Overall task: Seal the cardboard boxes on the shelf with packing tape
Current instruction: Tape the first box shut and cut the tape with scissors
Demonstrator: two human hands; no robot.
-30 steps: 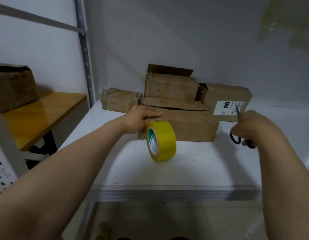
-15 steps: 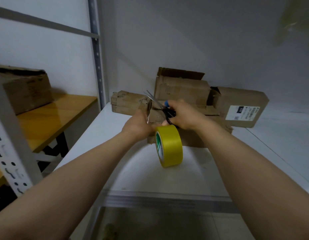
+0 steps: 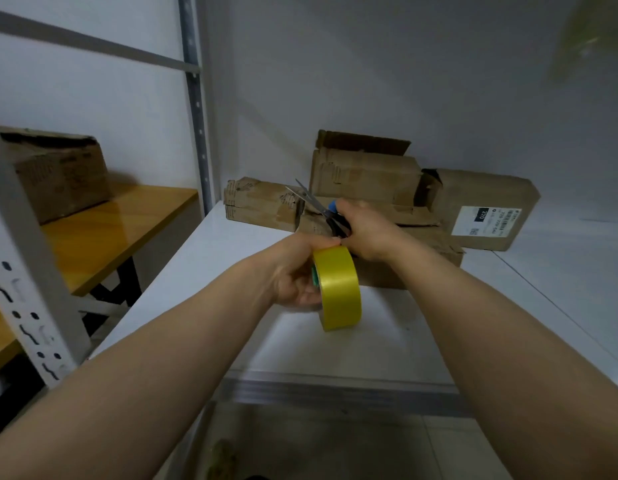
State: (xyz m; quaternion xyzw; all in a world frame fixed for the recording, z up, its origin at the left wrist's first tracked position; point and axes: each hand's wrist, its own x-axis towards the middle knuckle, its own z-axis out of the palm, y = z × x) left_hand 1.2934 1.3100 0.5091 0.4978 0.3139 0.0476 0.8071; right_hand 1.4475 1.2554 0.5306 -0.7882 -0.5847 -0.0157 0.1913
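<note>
My left hand (image 3: 293, 271) grips a yellow roll of packing tape (image 3: 338, 289) above the white shelf (image 3: 387, 327). My right hand (image 3: 366, 230) holds scissors (image 3: 316, 206), blades parted and pointing up-left, just above the roll. Behind my hands lies a flat cardboard box (image 3: 422, 258), largely hidden. A box with an open flap (image 3: 363, 174) stands at the back. A small box (image 3: 259, 204) lies at the left, and a box with a white label (image 3: 484, 209) at the right.
A grey perforated shelf upright (image 3: 193, 98) rises at the left of the shelf. Beyond it a wooden table (image 3: 103, 237) carries another cardboard box (image 3: 54, 171). A second upright (image 3: 27, 306) is near me at the left. The shelf's front edge (image 3: 335, 386) is below my arms.
My right hand brought the scissors from the right over to the tape roll. My left hand left the flat box's top and took hold of the roll, lifting it nearer to me.
</note>
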